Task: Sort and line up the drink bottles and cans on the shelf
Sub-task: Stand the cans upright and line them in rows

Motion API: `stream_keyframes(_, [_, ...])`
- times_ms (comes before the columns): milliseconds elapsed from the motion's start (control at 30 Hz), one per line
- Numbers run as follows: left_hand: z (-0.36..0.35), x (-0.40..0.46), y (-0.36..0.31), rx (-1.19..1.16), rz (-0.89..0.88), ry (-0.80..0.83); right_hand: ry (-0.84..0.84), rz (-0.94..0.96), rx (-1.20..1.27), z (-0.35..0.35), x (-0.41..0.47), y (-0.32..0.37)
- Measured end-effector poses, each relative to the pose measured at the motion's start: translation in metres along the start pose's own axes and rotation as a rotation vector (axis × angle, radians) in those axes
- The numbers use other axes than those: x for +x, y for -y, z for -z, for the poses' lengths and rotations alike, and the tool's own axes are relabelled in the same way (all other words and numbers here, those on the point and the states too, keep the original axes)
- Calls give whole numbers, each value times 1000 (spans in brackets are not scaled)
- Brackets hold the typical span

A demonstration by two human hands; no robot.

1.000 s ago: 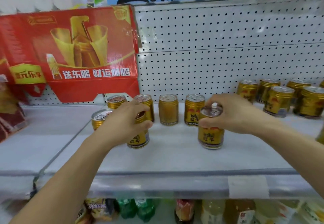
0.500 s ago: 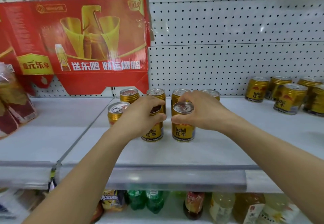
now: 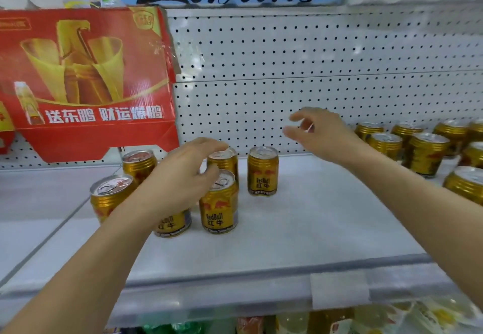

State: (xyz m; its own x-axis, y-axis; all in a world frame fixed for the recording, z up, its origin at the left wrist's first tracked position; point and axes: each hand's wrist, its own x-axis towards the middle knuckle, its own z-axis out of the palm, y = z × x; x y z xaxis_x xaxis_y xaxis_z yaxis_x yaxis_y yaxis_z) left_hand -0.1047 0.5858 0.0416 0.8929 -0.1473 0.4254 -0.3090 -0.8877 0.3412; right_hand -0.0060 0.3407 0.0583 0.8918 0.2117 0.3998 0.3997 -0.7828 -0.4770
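My right hand (image 3: 320,131) hangs in the air with fingers loosely spread and holding nothing. The unsorted cluster of upright gold ribbed Red Bull cans (image 3: 426,150) lies just to its right along the white metal shelf (image 3: 313,229), so this hand is much the nearer one for the next pick. My left hand (image 3: 183,177) curls over a gold can (image 3: 173,225) in the lined-up group, fingers on its top. I count six cans visible in that left group: three in front and three behind. I count about eight on the right, some cut off by the frame edge.
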Motion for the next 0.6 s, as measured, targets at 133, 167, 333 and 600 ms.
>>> stream_keyframes(133, [-11, 35, -24, 5, -18, 49, 111, -187, -159, 24, 52, -84])
stream_keyframes(167, [-18, 45, -28, 23, -10, 97, 139, -219, -207, 26, 62, -100])
stream_keyframes(333, [-47, 82, -40, 127, 78, 291, 213, -254, -372, 30, 94, -141])
stream_keyframes(600, [-58, 96, -45, 205, 62, 328, 289, -174, -338, 14, 113, -156])
